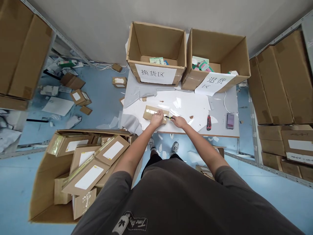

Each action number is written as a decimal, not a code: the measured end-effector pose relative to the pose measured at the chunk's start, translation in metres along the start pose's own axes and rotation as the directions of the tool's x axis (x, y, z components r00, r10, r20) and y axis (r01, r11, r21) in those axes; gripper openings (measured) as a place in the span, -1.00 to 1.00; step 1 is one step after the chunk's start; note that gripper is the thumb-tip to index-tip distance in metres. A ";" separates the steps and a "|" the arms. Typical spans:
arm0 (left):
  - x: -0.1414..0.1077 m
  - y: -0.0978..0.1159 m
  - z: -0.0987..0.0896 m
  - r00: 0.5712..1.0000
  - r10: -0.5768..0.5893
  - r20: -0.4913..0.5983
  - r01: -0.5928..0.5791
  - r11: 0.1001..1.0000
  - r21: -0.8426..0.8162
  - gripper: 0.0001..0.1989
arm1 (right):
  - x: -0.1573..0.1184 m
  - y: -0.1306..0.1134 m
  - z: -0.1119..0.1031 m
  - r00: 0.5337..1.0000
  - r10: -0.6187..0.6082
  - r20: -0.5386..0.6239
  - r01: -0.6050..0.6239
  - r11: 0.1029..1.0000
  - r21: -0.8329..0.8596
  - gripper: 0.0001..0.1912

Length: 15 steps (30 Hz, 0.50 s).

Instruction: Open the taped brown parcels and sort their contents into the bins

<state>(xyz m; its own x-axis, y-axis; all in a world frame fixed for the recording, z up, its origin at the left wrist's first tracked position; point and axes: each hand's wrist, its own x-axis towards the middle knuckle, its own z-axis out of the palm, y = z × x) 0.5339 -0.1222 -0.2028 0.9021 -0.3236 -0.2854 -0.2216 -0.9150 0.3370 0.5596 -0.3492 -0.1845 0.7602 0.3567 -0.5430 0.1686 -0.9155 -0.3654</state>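
Note:
A small cardboard box (148, 113) with clear tape along its top lies on the white table near its front edge. My left hand (157, 118) is closed on the right part of this box, holding it against the table. My right hand (179, 121) is wrapped round a utility knife (168, 117), black with some yellow. The knife points left, its tip at the right end of the box, close to my left fingers. Whether the blade is in the tape I cannot tell.
Two large open cartons (156, 74) (217, 83) with paper signs stand at the table's back. A red-and-black cutter (208, 122) and a purple blurred item (230, 121) lie right. A big carton (41, 195) of parcels stands left. Paper scraps litter table and floor; shelves flank both sides.

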 end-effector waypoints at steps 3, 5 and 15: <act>-0.001 0.003 -0.004 0.999 -0.020 0.028 0.020 1.000 0.002 -0.09 | 0.001 -0.002 -0.006 0.996 0.019 0.088 -0.028 0.995 0.099 -0.73; -0.002 0.004 -0.007 0.999 -0.018 0.040 0.018 1.000 0.013 -0.11 | -0.001 -0.003 -0.007 0.984 0.052 0.170 -0.093 0.966 0.241 -0.74; -0.002 0.001 -0.013 1.000 0.007 0.005 -0.007 0.997 -0.082 -0.25 | -0.033 0.003 0.025 0.976 0.075 0.203 -0.178 0.810 0.558 -0.66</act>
<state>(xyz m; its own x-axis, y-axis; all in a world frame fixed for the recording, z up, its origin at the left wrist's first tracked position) 0.5366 -0.1194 -0.1903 0.8984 -0.3317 -0.2878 -0.1969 -0.8901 0.4111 0.5193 -0.3590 -0.1860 0.6278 0.3171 -0.7108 -0.3492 -0.7014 -0.6214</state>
